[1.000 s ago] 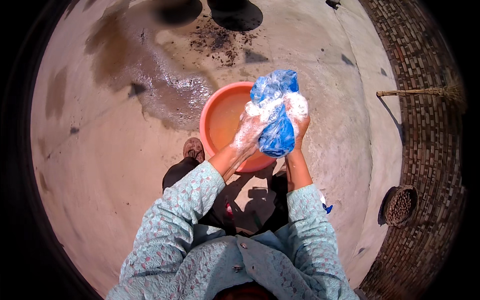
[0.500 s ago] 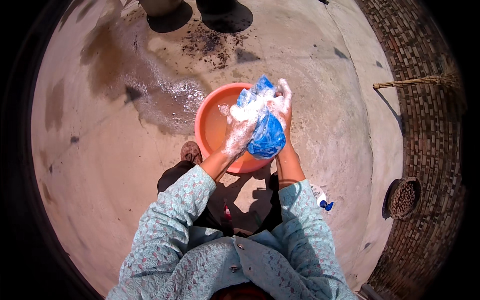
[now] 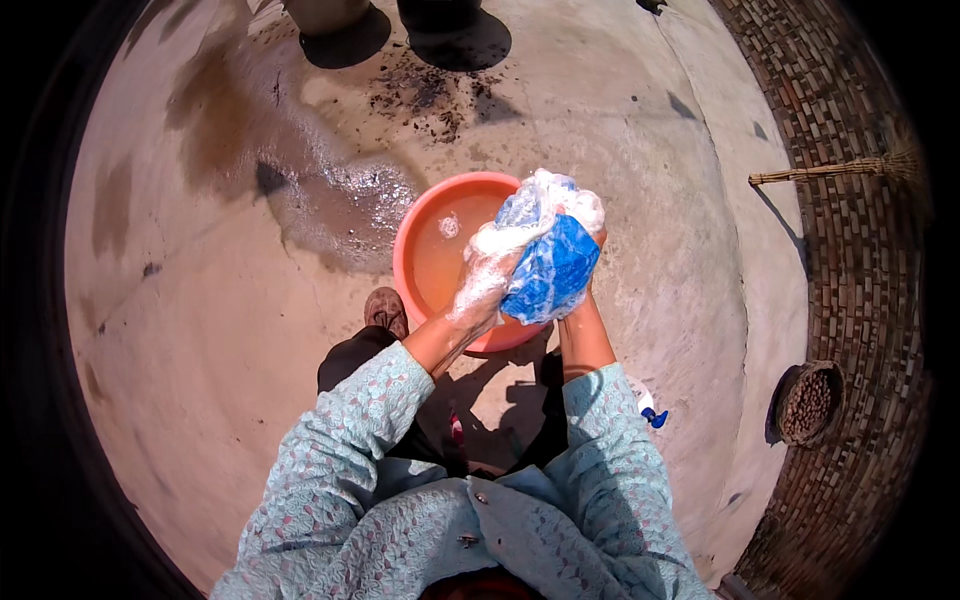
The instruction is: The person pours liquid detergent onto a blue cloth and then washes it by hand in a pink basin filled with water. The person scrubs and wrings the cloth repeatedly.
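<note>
A bunched blue cloth point(image 3: 556, 268), lathered with thick white suds, is held between my two hands above the right part of a pink-orange basin point(image 3: 403, 250). My left hand point(image 3: 486, 276), coated in foam, grips the cloth from its left side. On the other side my right hand point(image 3: 597, 246) cups it, most of its fingers hidden behind cloth and foam. Cloudy brownish water point(image 3: 430, 268) fills the basin, with a small clump of suds floating on it.
A white bottle with a blue pump top point(image 3: 655, 417) lies by my right forearm. Wet, sudsy concrete point(image 3: 345, 205) spreads left of the basin. Two pots point(image 3: 325, 14) stand far off. At right are brick paving point(image 3: 855, 290), a broom point(image 3: 830, 170) and a filled round basket point(image 3: 808, 402).
Both hands have shifted slightly right with the cloth. The cloth is bunched more compactly, its far corner folded in, and my right fingers, visible before, are now mostly covered by foam.
</note>
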Motion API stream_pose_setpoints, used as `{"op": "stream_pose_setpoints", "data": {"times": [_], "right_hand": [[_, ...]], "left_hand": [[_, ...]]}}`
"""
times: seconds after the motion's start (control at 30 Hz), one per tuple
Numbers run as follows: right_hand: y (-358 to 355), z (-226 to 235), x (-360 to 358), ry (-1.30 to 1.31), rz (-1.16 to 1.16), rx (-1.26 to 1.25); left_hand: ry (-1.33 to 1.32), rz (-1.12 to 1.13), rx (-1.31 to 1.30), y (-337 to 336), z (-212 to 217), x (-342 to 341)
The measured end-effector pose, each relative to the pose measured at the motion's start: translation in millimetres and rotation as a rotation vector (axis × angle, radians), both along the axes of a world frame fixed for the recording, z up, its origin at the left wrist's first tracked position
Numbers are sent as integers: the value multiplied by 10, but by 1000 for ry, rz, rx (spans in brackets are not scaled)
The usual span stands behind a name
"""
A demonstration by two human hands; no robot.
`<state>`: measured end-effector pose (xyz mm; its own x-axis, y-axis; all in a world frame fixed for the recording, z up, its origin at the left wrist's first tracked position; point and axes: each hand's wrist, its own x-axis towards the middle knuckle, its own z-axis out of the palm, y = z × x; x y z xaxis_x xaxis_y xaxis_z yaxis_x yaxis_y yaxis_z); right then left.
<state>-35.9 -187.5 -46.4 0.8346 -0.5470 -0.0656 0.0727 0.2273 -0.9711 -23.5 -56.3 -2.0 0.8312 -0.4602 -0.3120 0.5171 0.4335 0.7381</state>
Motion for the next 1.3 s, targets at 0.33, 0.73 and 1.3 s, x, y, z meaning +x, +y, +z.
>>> {"op": "stream_pose_setpoints", "data": {"times": [0.33, 0.73, 1.3], "right_hand": [[415, -2, -286, -7, 57, 80], [337, 593, -87, -111, 309, 79], [333, 430, -195, -3, 187, 597]], "left_hand": [[-3, 83, -197, 179, -210, 329], [-1018, 319, 831, 247, -360, 613], [-76, 39, -329, 132, -265, 247]]}}
